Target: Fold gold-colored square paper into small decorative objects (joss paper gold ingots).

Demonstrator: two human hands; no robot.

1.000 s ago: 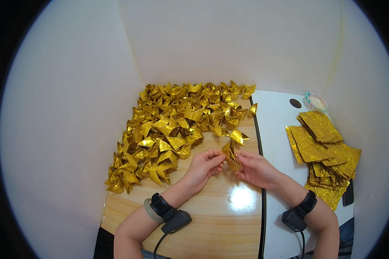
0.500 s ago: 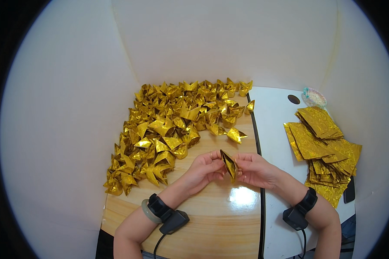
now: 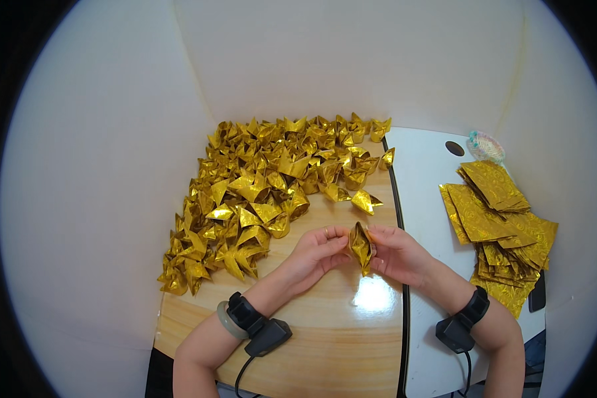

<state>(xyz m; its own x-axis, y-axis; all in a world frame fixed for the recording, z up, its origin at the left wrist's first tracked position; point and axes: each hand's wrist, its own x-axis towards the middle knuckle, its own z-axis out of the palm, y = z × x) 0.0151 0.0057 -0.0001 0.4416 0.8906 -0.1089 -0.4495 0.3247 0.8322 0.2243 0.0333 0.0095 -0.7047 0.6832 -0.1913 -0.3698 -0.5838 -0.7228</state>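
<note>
The gold paper piece (image 3: 361,247), spread wider a second ago, now stands pressed into a narrow upright fold, clamped between the left hand (image 3: 318,255) and right hand (image 3: 395,252), just above the tabletop (image 3: 325,331).

Bright, even light from overhead, sharp focus; a white glare spot sits on the bench (image 3: 325,331), gold foil sparkles, soft shadows, and fisheye bending darkens into black corners.
</note>
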